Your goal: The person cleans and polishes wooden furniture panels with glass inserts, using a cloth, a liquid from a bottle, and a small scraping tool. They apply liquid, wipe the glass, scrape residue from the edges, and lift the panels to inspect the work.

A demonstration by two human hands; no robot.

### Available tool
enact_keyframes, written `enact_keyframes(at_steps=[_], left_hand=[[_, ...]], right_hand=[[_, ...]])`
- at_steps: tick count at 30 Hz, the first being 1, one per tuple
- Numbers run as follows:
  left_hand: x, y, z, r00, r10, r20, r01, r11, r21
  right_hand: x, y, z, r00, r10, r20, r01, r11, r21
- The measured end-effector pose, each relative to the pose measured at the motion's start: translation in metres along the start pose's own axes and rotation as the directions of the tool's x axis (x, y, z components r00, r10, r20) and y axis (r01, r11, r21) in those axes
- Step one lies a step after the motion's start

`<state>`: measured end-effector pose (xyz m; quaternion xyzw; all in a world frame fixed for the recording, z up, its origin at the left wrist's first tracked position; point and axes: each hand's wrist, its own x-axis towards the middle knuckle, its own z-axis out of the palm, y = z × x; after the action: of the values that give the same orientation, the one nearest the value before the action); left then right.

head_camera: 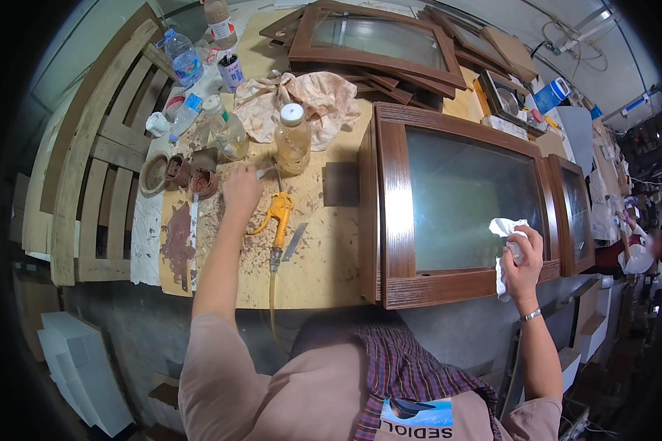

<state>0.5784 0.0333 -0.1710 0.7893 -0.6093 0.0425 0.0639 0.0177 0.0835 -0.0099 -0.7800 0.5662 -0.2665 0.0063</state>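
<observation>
My right hand (523, 259) grips a crumpled white cloth or tissue (502, 227) over the lower right of a glass-panelled brown wooden cabinet door (398, 204). My left hand (241, 190) reaches to the bench top, between a jar of brown filler (203, 183) and an orange air blow gun (281, 212). A small white thing shows at its fingertips; whether the fingers hold it I cannot tell. A capped clear bottle (227, 135) stands just beyond that hand, and a white-lidded jar of yellowish liquid (293, 140) beyond the gun's nozzle. A flat scraper blade (295, 242) lies beside the gun.
A stained rag (320, 102) lies behind the bottles. Stacked framed glass doors (378, 41) fill the back, and another door (572, 212) lies at right. A slatted wooden pallet (102, 143) borders the left. The gun's hose (272, 297) hangs over the near edge. Another person (634, 251) is far right.
</observation>
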Motion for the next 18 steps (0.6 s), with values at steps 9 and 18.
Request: enact_keyframes(at_steps=[9, 18], left_hand=[[0.036, -0.102, -0.044, 0.871, -0.224, -0.438, 0.086, 0.946, -0.312], [0.11, -0.132, -0.007, 0.916, -0.384, -0.115, 0.363, 0.917, -0.166]], right_hand=[[0.0, -0.002, 0.001, 1.0, 0.013, 0.0, -0.013, 1.0, 0.0], [0.001, -0.001, -0.002, 1.0, 0.01, 0.021, -0.009, 0.999, -0.05]])
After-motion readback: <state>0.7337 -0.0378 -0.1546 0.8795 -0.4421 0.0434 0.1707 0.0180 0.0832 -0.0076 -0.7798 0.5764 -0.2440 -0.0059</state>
